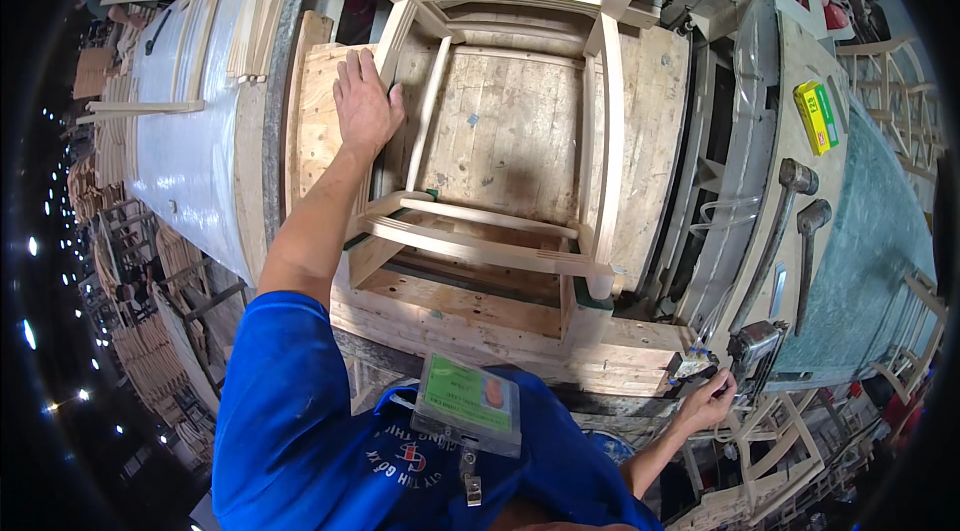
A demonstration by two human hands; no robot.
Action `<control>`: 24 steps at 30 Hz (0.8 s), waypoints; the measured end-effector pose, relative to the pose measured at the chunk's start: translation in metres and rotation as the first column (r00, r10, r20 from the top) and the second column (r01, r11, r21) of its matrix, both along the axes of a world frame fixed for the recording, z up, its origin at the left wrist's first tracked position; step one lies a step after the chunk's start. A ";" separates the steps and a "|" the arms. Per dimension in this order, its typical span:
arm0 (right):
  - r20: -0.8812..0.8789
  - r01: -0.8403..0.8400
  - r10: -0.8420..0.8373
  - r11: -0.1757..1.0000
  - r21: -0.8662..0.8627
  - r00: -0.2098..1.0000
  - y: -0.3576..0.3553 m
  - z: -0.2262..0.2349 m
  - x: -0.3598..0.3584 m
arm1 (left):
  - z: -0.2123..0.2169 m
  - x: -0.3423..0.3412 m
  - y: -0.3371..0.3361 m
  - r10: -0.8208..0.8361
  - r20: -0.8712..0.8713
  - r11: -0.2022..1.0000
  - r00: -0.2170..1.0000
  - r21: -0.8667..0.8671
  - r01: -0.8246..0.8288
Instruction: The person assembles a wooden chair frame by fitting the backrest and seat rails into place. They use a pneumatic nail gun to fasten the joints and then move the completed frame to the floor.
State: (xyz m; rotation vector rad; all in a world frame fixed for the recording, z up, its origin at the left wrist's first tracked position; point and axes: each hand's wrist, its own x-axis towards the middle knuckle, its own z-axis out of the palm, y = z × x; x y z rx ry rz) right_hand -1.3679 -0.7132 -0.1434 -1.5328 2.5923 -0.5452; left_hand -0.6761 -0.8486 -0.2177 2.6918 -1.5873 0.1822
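A pale wooden chair frame (480,249) lies in a wooden clamping press, its legs and rails joined around an open middle. My left hand (368,111) rests palm down, fingers stretched out, on a plywood block (318,121) beside the frame's left side. At the lower right, my right hand (708,401) has its fingers curled together beside a metal control box (757,341) at the press corner. What those fingers grip, if anything, is too small to make out. Green pads (592,297) show at the frame's near corners.
Two mallets (796,177) lie on the right-hand bench by a yellow-green box (816,118). A metal rail (730,221) runs along the press's right side. Curved wooden parts (265,6) lie on the plastic-covered table (190,171) at left. More chair frames (775,461) stand at lower right.
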 end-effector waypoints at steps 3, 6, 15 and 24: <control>-0.222 -0.059 0.093 0.986 0.153 0.971 -0.021 0.033 0.013 | 0.000 0.001 0.007 0.012 -0.034 1.000 0.999 -0.023 -0.013; -0.053 -0.033 0.036 0.997 0.067 0.998 -0.067 0.056 0.051 | 0.003 0.002 0.004 -0.017 -0.048 1.000 0.999 -0.005 0.017; 0.684 -0.598 0.293 0.758 0.260 0.668 -0.233 -0.070 0.324 | -0.010 0.009 0.001 -0.066 -0.082 0.998 0.994 0.012 0.067; 0.742 -0.605 0.275 0.767 0.214 0.611 -0.226 -0.079 0.321 | -0.008 0.008 0.004 -0.036 -0.094 0.998 0.995 0.044 0.040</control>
